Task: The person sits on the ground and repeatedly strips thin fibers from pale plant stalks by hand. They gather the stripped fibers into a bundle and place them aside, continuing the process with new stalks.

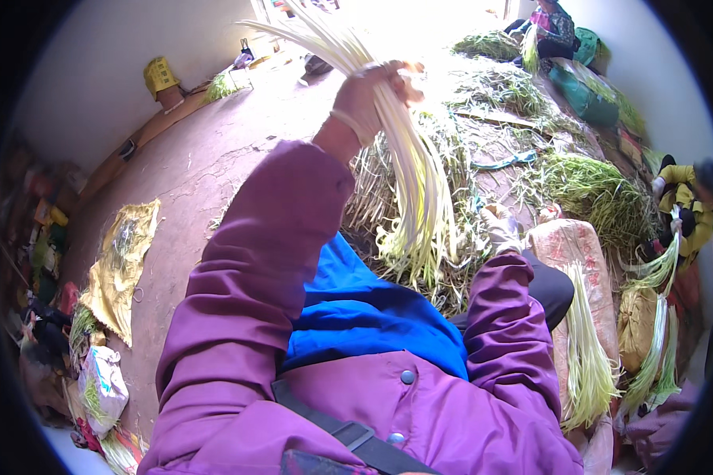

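Note:
My left hand [368, 98], in a pale glove with bare fingertips, is raised up front and closed around a bundle of long pale stalks [413, 160]. Their white ends fan out above the fist; the yellow-green leafy ends hang down over a heap of cut plant trimmings [368, 184]. My right hand [502, 228], also gloved, is lower, at the heap's right edge beside my knee. Its fingers are partly lost among the trimmings, so whether it holds anything is unclear. Right of my knee, another bundle of pale stalks [585, 356] lies on a stuffed woven sack [567, 243].
Heaps of green leaves [591, 190] lie front right. A person in yellow [686, 196] holds stalks at the right; another person [549, 29] sits at the far right back. A yellow sheet [122, 255] and a white bag [103, 386] lie on the left floor.

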`<state>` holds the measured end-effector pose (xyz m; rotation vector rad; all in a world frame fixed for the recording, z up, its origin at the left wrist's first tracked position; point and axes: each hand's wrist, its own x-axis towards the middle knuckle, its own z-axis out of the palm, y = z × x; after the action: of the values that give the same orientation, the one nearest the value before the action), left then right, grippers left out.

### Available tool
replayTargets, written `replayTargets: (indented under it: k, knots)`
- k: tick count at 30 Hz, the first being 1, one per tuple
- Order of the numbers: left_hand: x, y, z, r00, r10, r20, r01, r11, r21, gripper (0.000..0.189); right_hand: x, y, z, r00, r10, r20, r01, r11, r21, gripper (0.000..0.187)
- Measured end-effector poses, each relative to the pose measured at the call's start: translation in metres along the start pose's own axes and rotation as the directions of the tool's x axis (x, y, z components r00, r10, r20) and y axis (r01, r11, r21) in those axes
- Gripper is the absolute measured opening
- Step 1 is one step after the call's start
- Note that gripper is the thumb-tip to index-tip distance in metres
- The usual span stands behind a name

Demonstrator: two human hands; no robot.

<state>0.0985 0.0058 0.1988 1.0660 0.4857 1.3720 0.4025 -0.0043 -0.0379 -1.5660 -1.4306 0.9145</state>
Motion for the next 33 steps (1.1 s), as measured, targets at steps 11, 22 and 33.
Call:
replayTargets:
  k: [11,22,33]
  knots:
    - [-0.070,-0.083,0.062,0.817,-0.459,0.350,0.531,0.835,-0.144,0.020,-0.031,-0.128,-0.012,0.790,-0.568,0.232,0.291,0.680,0.673,0.044]
    - [-0.075,-0.113,0.053,0.661,-0.546,0.515,0.721,0.651,-0.236,0.035,-0.026,-0.136,0.015,0.729,-0.614,0.303,0.481,0.774,0.411,0.036]
    - [-0.069,-0.121,0.021,0.647,-0.534,0.543,0.740,0.611,-0.281,0.026,0.048,-0.117,0.043,0.750,-0.631,0.199,0.579,0.771,0.264,0.029]
